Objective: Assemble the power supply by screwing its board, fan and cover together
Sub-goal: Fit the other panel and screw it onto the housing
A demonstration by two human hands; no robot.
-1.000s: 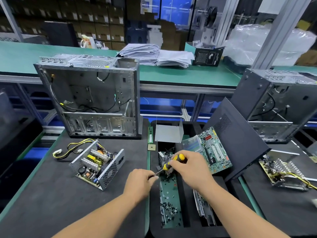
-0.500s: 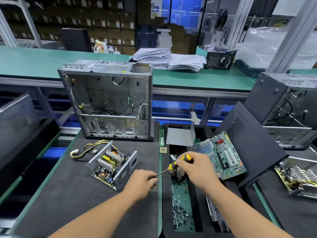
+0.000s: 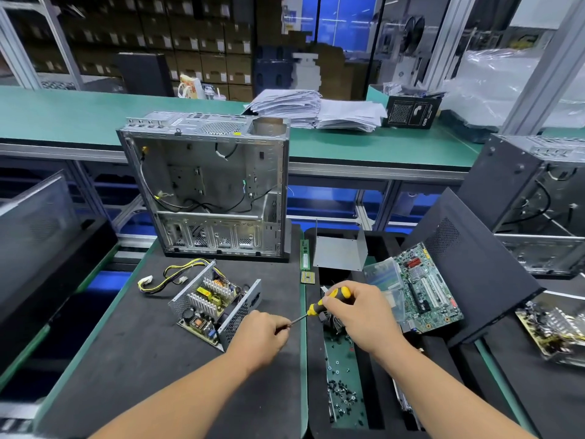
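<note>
As right hand (image 3: 364, 315) grips screwdriver (image 3: 329, 301), left fingertips (image 3: 280, 327) seemingly pinching tip.

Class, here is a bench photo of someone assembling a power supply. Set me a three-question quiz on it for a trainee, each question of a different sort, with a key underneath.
1. True or false: the power supply lies on the dark mat with its cover off and its board showing.
2. Which hand grips the handle of the screwdriver? A) the left hand B) the right hand C) neither
3. Fill in: the loose screws lie in a green ______ at the near right.

Key
1. True. Coils and heat sinks are visible inside the open metal shell.
2. B. The left hand's fingers close around the shaft's tip end.
3. Tray.
</note>
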